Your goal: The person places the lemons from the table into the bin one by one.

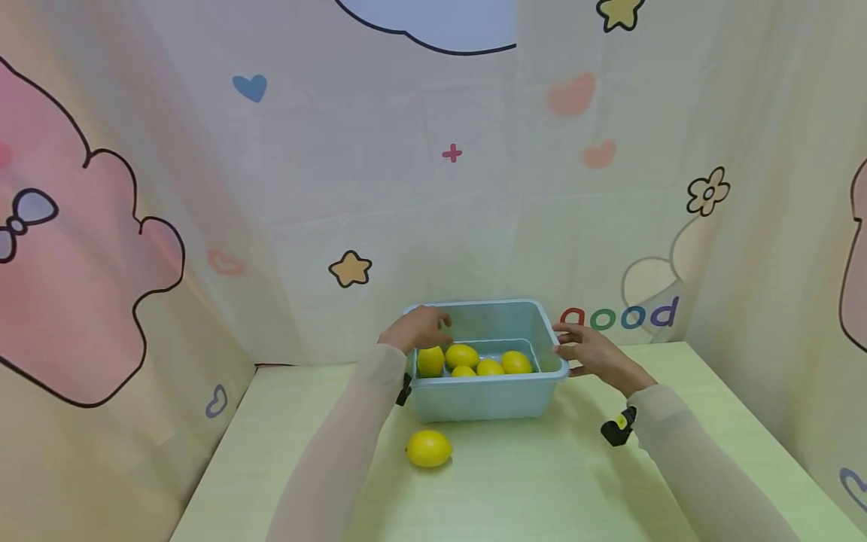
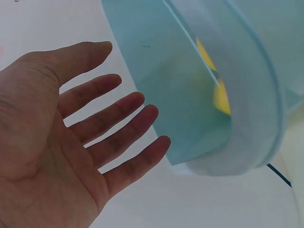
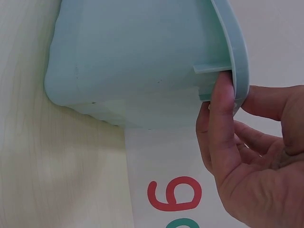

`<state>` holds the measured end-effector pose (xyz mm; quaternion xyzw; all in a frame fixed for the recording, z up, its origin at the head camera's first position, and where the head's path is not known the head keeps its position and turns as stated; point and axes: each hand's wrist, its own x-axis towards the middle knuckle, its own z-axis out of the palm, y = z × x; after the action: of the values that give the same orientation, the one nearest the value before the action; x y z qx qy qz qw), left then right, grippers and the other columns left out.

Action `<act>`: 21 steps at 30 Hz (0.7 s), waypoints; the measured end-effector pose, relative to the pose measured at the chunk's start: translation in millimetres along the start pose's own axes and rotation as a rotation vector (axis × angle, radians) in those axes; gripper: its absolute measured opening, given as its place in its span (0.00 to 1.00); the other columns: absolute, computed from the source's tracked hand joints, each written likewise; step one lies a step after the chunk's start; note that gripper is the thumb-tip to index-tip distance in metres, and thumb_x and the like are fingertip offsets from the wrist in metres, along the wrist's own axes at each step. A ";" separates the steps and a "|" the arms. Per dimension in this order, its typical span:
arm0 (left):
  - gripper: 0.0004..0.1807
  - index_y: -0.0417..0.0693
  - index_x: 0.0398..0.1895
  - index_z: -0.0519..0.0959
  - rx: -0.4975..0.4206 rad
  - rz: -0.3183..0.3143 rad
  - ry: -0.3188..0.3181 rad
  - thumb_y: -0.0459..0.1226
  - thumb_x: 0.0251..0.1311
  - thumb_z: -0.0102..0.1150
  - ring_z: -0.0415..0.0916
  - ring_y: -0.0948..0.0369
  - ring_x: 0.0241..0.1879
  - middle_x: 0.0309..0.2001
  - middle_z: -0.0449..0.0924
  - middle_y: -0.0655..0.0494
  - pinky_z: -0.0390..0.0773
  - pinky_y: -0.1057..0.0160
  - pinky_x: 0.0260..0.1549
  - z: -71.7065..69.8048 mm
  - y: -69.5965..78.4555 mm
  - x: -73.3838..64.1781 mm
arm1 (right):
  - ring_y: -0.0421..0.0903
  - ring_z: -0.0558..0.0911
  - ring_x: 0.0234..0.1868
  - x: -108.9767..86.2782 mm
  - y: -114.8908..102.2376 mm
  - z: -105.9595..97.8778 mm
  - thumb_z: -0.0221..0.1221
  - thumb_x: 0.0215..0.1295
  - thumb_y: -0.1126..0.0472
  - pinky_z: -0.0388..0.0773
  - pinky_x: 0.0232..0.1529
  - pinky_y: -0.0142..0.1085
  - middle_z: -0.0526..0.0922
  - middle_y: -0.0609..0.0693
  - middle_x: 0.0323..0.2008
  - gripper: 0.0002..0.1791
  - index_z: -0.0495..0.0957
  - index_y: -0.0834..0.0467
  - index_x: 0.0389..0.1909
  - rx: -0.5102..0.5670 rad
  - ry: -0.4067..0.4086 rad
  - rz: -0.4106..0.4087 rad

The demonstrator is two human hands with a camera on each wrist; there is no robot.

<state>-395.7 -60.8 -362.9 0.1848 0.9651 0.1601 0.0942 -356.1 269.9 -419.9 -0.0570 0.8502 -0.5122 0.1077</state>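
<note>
A light blue plastic bin (image 1: 481, 399) stands on the table near the back, with several yellow lemons (image 1: 462, 356) inside. My right hand (image 1: 596, 357) pinches the bin's right rim; in the right wrist view the thumb (image 3: 266, 102) lies on the outer lip and the fingers (image 3: 222, 128) curl up under it. Over the bin's left end is my left hand (image 1: 418, 329). In the left wrist view its palm faces the camera, fingers (image 2: 128, 161) extended and spread beside the bin wall, holding nothing. One lemon (image 1: 429, 449) lies on the table in front of the bin.
A pale wood-look table (image 1: 515, 482) carries everything. Right behind the bin hangs a printed cloth backdrop (image 1: 406, 188) with hearts, stars and the word good; similar cloth encloses the left and right sides.
</note>
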 end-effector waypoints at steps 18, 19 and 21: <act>0.28 0.53 0.68 0.71 0.107 0.140 0.109 0.51 0.67 0.55 0.71 0.54 0.65 0.66 0.73 0.54 0.72 0.51 0.66 1.3 6.0 -32.4 | 0.61 0.77 0.56 0.3 -1.2 -0.2 0.54 0.71 0.61 0.85 0.50 0.48 0.63 0.67 0.67 0.36 0.52 0.61 0.75 0.014 -0.002 -0.004; 0.29 0.53 0.69 0.70 0.109 0.147 0.113 0.51 0.67 0.55 0.70 0.54 0.66 0.67 0.72 0.54 0.72 0.51 0.67 2.3 7.2 -35.2 | 0.59 0.77 0.55 -0.5 -0.3 -0.1 0.54 0.71 0.61 0.85 0.50 0.47 0.63 0.67 0.67 0.36 0.52 0.61 0.75 0.010 -0.002 -0.004; 0.30 0.55 0.70 0.68 0.115 0.153 0.122 0.52 0.67 0.55 0.68 0.54 0.67 0.69 0.69 0.55 0.71 0.50 0.67 3.9 9.6 -41.1 | 0.58 0.78 0.54 -1.5 0.9 -0.1 0.54 0.71 0.60 0.85 0.50 0.46 0.64 0.67 0.67 0.36 0.52 0.61 0.75 0.008 -0.002 -0.006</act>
<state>-354.0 -67.1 -358.2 0.2527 0.9597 0.1223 0.0120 -354.7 270.7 -420.5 -0.0598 0.8478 -0.5159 0.1072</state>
